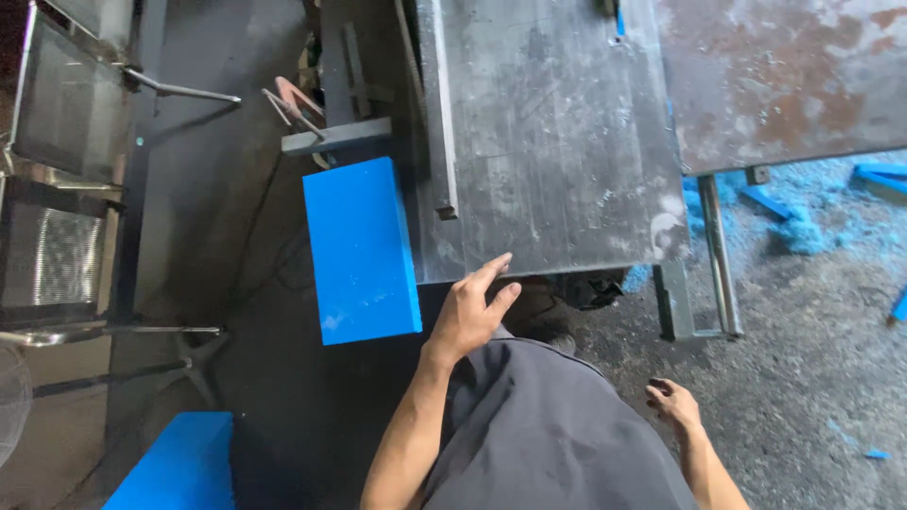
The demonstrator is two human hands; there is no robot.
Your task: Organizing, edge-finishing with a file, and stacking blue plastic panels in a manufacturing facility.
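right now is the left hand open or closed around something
Open and empty: the left hand has its fingers spread, fingertips at the near edge of the grey metal table, beside the blue block.

Bare arms, dark grey clothes

Both forearms uncovered — no sleeves, gloves or rings on left hand (470, 312) or right hand (673, 400); plain dark grey garment (548, 434) fills lower centre.

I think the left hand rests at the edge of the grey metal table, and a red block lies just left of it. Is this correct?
Not quite. The block is bright blue, not red, as the head view shows. The rest holds: the left hand is at the near edge of the grey metal table, with the block just to its left.
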